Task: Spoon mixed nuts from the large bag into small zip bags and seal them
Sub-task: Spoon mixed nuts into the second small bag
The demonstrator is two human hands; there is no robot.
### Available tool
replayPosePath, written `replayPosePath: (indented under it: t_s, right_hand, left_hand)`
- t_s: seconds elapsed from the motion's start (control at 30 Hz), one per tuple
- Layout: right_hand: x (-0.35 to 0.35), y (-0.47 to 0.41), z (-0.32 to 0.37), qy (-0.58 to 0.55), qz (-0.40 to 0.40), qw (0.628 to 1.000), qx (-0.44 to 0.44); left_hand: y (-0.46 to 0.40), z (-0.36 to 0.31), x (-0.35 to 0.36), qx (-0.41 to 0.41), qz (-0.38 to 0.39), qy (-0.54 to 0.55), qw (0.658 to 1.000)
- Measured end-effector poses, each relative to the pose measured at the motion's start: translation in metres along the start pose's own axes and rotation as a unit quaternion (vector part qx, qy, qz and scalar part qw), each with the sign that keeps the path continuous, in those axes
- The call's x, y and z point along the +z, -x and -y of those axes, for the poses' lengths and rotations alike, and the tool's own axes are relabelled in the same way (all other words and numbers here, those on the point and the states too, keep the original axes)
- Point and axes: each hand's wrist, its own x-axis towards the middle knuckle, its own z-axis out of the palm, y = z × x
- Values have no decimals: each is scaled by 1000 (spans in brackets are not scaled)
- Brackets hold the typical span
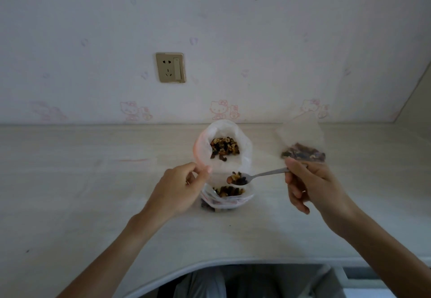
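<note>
The large clear bag (242, 157) stands open at the middle of the table, mixed nuts showing inside. In front of it sits a small zip bag (227, 201), open-mouthed and partly filled with nuts. My left hand (179, 188) pinches the plastic edge at the left, where the two bags meet. My right hand (307, 183) grips the handle of a metal spoon (258, 175). The spoon's bowl is heaped with nuts and hovers just above the small bag's mouth. Another small zip bag (303, 154) with nuts lies at the back right.
The pale table (93, 192) meets a wall at the back, which carries a power socket (170, 67). The table's curved front edge runs close to my body. A side wall rises at the far right.
</note>
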Motion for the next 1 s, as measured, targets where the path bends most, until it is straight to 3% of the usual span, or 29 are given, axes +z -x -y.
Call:
replayPosePath:
  t_s: [0.13,0.2,0.23,0.33,0.4,0.43,0.5,0.63,0.7,0.83,1.0]
  right_hand:
    - [1,9,3,143,-7,987,-79]
    - [2,12,5,264,-6,951,-161]
    - [2,14,6,334,-5,918,-212]
    - [0,19,11,525,6,772,-358]
    - [-1,20,11,577,12,711,-402]
    - [-1,19,11,583,7,698,-416]
    - [-2,18,11,554,-4,721,-416]
    - [1,13,7,334,-33,891,-306]
    - [4,9,4,214,-42,945,-244]
    - [14,-8,-2,51,-69,988,-129]
    - [27,-40,-4,-36,-107,994,-5]
  left_hand:
    - [6,-5,4,-59,48,148,986]
    - [5,-8,5,-78,48,207,974]
    - [4,-9,6,-80,46,222,971]
    - [1,-10,7,-81,38,233,968]
    - [1,-8,7,-85,35,234,968]
    - [1,-7,8,-86,35,230,969]
    - [2,-5,8,-84,33,217,972]
    - [1,0,7,-83,36,193,977]
    - [2,0,6,-82,39,194,977]
    - [-5,2,3,-107,16,185,977]
    - [-35,14,4,-160,-55,156,973]
